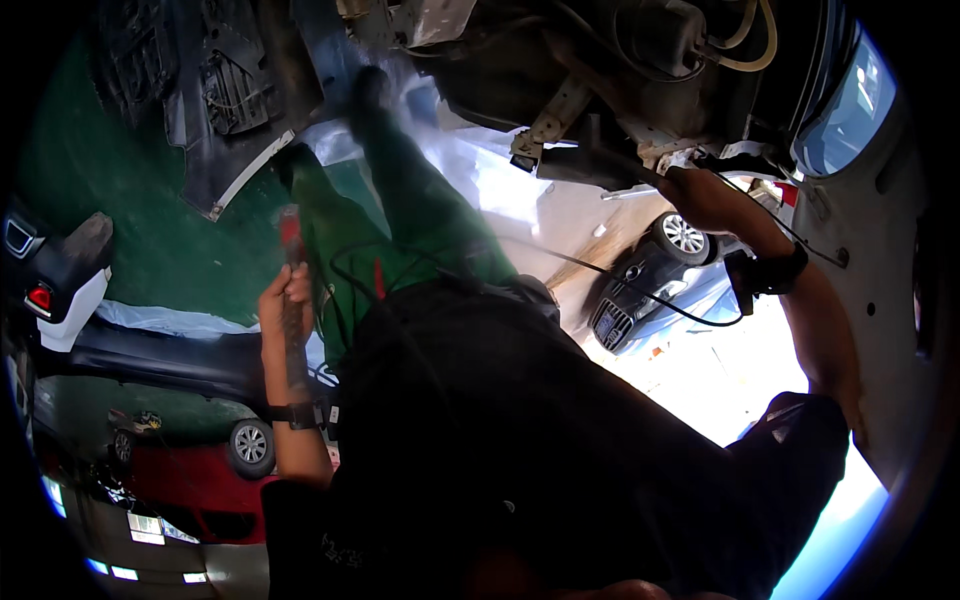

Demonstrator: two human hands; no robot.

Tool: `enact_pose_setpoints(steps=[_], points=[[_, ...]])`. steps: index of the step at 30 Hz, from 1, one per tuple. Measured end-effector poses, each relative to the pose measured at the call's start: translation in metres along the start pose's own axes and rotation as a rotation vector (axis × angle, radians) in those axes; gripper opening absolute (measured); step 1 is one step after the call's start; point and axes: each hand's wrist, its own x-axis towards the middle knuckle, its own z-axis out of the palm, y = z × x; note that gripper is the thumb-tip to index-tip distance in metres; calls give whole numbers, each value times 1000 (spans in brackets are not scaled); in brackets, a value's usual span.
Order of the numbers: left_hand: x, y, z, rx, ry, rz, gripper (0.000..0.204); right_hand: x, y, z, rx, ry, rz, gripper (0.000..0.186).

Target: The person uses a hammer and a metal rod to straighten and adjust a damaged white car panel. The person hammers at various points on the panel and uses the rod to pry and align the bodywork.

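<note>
My left hand (285, 287) is closed around a long, worn, dark-handled tool with a red end (290, 228), held upright beside my green trousers. The red end is blurred, so I cannot tell what kind of tool it is. Raised at the right, my right hand (712, 203) has its fingers curled at the underside of a stripped car body (640, 110), beside a metal bracket (562, 108). A dark bar-like part (590, 165) reaches toward its fingers. Whether the hand grips that part or the body's edge is hidden.
Hoses (768, 45) hang from the car above. Removed dark panels (225, 100) lie on the green floor (150, 200) at far left. A bumper (62, 285) and a red car (190, 480) are at left. A black car (650, 285) stands beyond my right arm. Cables run from both wrists.
</note>
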Motion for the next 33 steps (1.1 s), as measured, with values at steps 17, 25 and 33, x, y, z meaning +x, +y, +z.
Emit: enact_pose_setpoints(steps=[17, 25, 33], points=[[9, -10, 14, 28, -24, 89, 24, 15, -13, -54, 123, 469, 26, 25], [16, -12, 1, -1, -14, 100, 20, 15, -2, -29, -463, -287, -278, 50], [24, -12, -1, 27, -16, 68, 24, 17, -13, -31, -413, -130, -289, 63]])
